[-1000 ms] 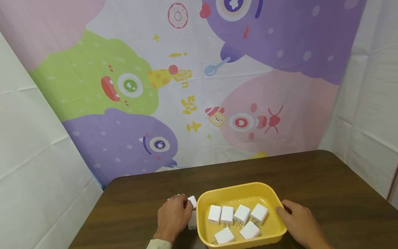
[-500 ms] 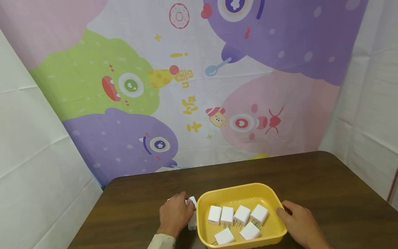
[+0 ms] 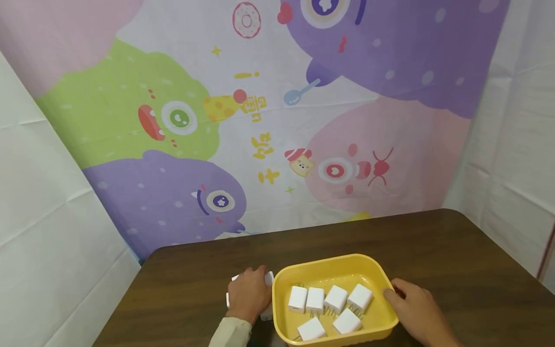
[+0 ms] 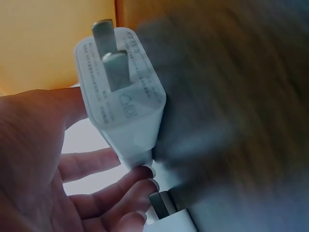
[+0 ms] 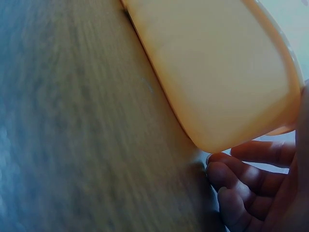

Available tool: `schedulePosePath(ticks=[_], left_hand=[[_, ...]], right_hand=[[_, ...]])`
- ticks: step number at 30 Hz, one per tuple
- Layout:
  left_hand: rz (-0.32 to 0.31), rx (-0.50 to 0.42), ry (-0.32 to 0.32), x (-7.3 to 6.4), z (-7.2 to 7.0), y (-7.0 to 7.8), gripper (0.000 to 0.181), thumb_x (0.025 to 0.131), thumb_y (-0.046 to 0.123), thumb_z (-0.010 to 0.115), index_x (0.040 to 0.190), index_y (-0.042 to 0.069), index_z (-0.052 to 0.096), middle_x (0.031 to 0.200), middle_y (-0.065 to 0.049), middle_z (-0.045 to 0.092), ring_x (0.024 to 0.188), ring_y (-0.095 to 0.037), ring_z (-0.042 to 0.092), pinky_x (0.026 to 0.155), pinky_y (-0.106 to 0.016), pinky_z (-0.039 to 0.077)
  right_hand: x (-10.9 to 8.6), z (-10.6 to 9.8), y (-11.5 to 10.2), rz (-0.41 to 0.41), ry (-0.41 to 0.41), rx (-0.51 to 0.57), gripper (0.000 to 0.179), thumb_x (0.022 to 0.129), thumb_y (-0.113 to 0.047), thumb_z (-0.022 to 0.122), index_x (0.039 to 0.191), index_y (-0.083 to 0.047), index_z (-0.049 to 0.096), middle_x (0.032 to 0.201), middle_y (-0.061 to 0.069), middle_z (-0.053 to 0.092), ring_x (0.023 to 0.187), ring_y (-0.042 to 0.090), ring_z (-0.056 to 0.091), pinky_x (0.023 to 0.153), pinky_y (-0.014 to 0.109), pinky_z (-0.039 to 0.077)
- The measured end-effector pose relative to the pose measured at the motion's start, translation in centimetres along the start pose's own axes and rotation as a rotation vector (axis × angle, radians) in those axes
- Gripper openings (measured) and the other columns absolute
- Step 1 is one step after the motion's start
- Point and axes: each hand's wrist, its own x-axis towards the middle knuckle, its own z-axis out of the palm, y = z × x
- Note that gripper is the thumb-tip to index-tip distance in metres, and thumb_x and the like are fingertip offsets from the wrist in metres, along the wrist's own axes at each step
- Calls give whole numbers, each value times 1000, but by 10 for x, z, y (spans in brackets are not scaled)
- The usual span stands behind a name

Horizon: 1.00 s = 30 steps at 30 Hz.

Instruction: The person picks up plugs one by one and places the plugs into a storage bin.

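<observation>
My left hand (image 3: 249,295) reaches down among several white charger plugs just left of the yellow bin (image 3: 318,265). In the left wrist view its thumb and curled fingers (image 4: 99,198) close about a white charger plug (image 4: 123,108), whose two flat prongs face the camera; the far ends of the thumb and index finger are hidden behind it. A second charger plug (image 4: 174,223) lies by the fingertips. My right hand (image 3: 418,308) grips the bin's right side, thumb at the rim, fingers (image 5: 236,186) curled beneath its outer edge in the right wrist view.
Inside the bin lie several white charger plugs (image 3: 315,300) with prongs showing. More charger plugs (image 3: 266,315) crowd between the left hand and the bin. The dark wooden table (image 3: 182,289) meets a cartoon-printed cloth (image 3: 277,202) at the back, with white cloth at both sides.
My left hand has shifted slightly right toward the bin, uncovering a charger plug on its left. The right hand and the plugs in the bin have stayed in place.
</observation>
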Motion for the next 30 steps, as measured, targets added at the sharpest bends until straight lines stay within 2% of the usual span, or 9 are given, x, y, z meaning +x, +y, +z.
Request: schedulePosePath(ticks=[10,19,23,30], left_hand=[[-35,-13,-52,3,-3,3,27,74,40,73,81,14,69,72,-9,67,66,-31,65,53,-51,49],[-90,-37,-75,3,-3,1,33,74,45,72,89,15,70,76,-10,67,67,-33,65,53,-51,47],[-110,-55,-74,2,-4,-1,34,78,42,71,96,14,71,78,-9,65,68,-32,64,54,-51,48],[-130,-105,-50,2,-3,-7,34,80,39,69,102,13,71,82,-6,65,69,-29,64,57,-50,49]], right_hand=[[0,-1,-1,3,-4,-6,31,100,-34,53,112,-8,66,76,1,57,70,17,52,64,34,40],[0,-1,-1,-7,5,-24,32,100,-34,54,112,-8,67,77,1,57,71,17,52,65,34,41],[1,-1,-1,1,0,-26,35,99,-34,54,117,-6,66,80,0,58,73,17,53,65,34,41],[0,-1,-2,-3,4,-27,34,99,-33,54,116,-6,66,78,1,57,73,17,52,65,34,41]])
